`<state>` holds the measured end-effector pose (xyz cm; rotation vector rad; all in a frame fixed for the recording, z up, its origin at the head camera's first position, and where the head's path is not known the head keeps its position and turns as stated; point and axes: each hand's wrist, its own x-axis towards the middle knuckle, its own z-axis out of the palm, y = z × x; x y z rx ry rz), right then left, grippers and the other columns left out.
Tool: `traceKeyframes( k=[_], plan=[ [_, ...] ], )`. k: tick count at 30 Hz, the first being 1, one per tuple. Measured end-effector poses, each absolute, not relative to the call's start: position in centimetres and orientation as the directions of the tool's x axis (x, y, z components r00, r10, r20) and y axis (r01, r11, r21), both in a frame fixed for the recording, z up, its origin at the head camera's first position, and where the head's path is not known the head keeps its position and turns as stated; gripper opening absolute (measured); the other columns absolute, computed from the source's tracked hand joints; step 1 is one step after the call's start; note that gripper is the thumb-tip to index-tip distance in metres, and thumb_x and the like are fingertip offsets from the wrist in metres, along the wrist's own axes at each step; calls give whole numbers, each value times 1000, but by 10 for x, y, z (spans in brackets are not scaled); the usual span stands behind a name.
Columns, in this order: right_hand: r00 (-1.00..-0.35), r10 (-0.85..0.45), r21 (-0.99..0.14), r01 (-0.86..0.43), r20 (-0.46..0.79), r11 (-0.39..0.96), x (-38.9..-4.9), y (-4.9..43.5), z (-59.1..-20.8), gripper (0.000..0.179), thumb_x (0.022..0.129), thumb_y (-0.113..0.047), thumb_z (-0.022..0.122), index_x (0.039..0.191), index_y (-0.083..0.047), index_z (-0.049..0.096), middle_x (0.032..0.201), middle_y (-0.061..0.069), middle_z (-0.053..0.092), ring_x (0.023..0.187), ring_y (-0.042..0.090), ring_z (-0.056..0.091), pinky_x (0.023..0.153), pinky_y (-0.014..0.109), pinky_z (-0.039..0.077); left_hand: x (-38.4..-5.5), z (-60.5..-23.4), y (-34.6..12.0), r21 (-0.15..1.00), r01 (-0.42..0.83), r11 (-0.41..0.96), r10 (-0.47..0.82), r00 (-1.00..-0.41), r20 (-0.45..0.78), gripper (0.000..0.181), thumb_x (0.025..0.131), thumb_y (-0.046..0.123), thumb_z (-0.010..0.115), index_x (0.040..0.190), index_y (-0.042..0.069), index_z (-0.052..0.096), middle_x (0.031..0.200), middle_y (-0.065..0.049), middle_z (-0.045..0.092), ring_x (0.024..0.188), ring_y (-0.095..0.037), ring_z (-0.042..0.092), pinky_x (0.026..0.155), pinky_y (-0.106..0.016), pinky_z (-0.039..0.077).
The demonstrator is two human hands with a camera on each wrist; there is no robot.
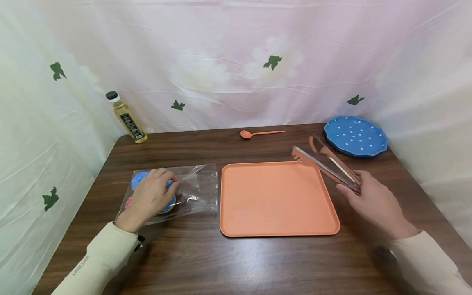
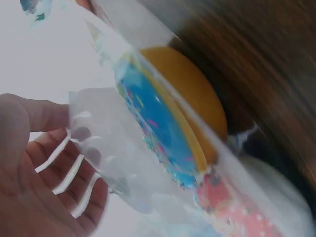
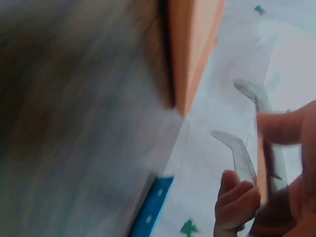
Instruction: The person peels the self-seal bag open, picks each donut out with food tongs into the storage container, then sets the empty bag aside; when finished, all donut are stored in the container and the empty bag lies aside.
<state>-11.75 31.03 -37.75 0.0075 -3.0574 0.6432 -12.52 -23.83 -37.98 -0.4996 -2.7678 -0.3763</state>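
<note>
On the left, my left hand (image 1: 153, 194) lies over a clear plastic bag (image 1: 199, 186) of toy doughnuts, its thumb and fingers pinching the plastic. Inside, a blue-iced doughnut (image 2: 160, 123) with sprinkles faces a brown-orange one, and a pink-iced doughnut (image 2: 232, 202) sits beside them. My right hand (image 1: 380, 203) grips a pair of tongs (image 1: 333, 166) by the handle end. Their arms are spread apart with nothing between the tips, which hang above the tray's far right corner. The orange tray (image 1: 276, 200) lies between my hands.
A blue plate (image 1: 355, 135) with white dots lies at the back right. An orange spoon (image 1: 262, 133) rests along the table's back edge. At the back left corner stands an oil bottle (image 1: 129, 123). Patterned curtains (image 1: 228, 61) enclose the table.
</note>
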Motion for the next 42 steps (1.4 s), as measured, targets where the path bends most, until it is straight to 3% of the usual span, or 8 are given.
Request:
traceKeyframes(
  k=[5,13,23,29,42],
  plan=[
    [-992,-127,-375,-116,-5,920,-126,284,-374,64,95,-49,66,129,4,56,92,14,59,78,29,55,59,43,45,-130,-382,-244,140,484,864,397,-825,402,6,92,11,73,94,9,68,93,-5,68,89,-28,62,75,-47,51],
    [-963,-271,-329,-256,-1,909,-133,235,-366,50,92,-40,73,125,-4,65,81,-1,59,69,19,52,55,37,42,-133,-383,-247,116,525,843,437,-795,422,7,92,9,72,98,8,68,93,-5,68,86,-26,63,69,-45,52],
    [-862,-452,-282,-504,230,816,-145,188,-376,24,88,-31,80,103,-13,73,77,-8,64,59,9,50,51,34,43,-134,-383,-246,119,534,837,447,-792,415,12,93,11,73,103,6,74,98,-5,69,89,-26,62,72,-45,52],
    [-806,-527,-241,-586,270,774,-152,162,-380,24,88,-30,80,103,-13,75,82,-4,70,61,7,56,54,32,47,-132,-378,-244,155,509,846,421,-819,390,12,91,11,76,102,8,77,101,-5,70,94,-27,64,76,-46,54],
    [-737,-625,-154,-670,256,726,-165,104,-378,30,90,-37,77,109,-14,74,80,-3,70,53,9,56,40,29,38,-131,-371,-244,118,508,853,426,-809,405,14,89,16,78,102,11,78,101,-3,72,87,-22,67,66,-43,56]
  ],
)
